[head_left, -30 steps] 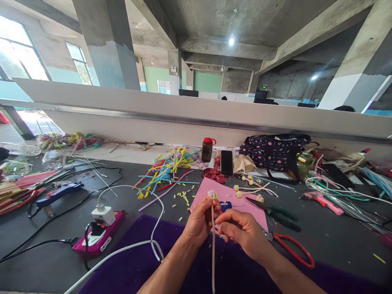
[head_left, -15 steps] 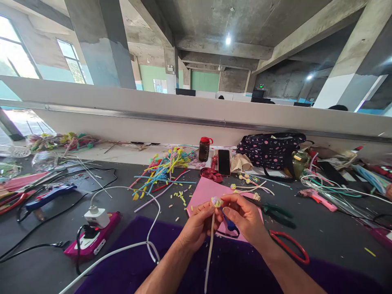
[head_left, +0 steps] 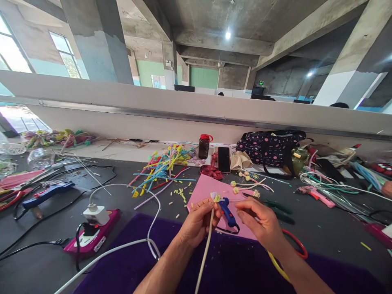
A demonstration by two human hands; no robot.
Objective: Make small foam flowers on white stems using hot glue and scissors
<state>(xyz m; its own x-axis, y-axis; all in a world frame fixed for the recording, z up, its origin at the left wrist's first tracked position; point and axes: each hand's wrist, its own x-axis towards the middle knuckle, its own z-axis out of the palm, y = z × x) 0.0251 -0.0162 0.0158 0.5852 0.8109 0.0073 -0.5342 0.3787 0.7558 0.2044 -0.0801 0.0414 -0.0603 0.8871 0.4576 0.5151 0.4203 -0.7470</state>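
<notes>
My left hand (head_left: 200, 220) is closed on a flower's pale stem (head_left: 206, 249), just under a small lilac and yellow flower head (head_left: 215, 196). The stem hangs down toward me. My right hand (head_left: 260, 218) is apart from the flower, a little to its right, with its fingers bent and a small gap between thumb and forefinger. Between the hands a blue hot glue gun (head_left: 227, 213) lies on a pink sheet (head_left: 203, 188). Dark green-handled pliers (head_left: 278, 208) lie beyond my right hand. A red handle (head_left: 297, 241) and a yellow one (head_left: 278, 267) show by my right wrist.
Fuzzy coloured stems (head_left: 165, 167) are heaped back left, near short yellow scraps (head_left: 182, 195). A white cable (head_left: 122, 245) runs from a magenta power strip (head_left: 94, 234). Behind stand a bottle (head_left: 203, 148), a phone (head_left: 223, 159) and a patterned bag (head_left: 269, 149). A pink glue gun (head_left: 318, 196) lies right.
My right hand has let go of the flower head and moved right, uncovering the blue glue gun. My left hand still holds the stem, whose lower end has swung left. A yellow handle now shows.
</notes>
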